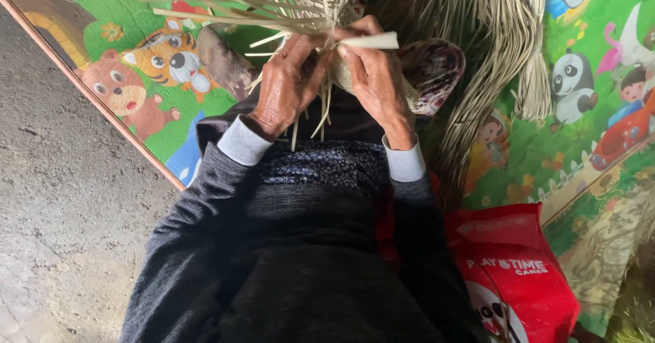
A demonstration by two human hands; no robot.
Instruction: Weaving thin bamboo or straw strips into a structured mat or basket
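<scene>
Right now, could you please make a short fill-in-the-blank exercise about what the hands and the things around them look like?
1. Both hands, left hand and right hand, hold pale ____ strips.
2. The bag beside the person is ____.
3. The mat shows a tiger, a bear and a ____.
4. The sleeves are dark, with ____ cuffs.

Missing words: straw; red; panda; grey

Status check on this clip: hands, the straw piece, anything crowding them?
Left hand and right hand both gripping the pale woven straw piece, loose strips fanning outward. Bundle of dry pale straw strips lies right, on the colourful cartoon play mat. Nothing blocking.
</scene>
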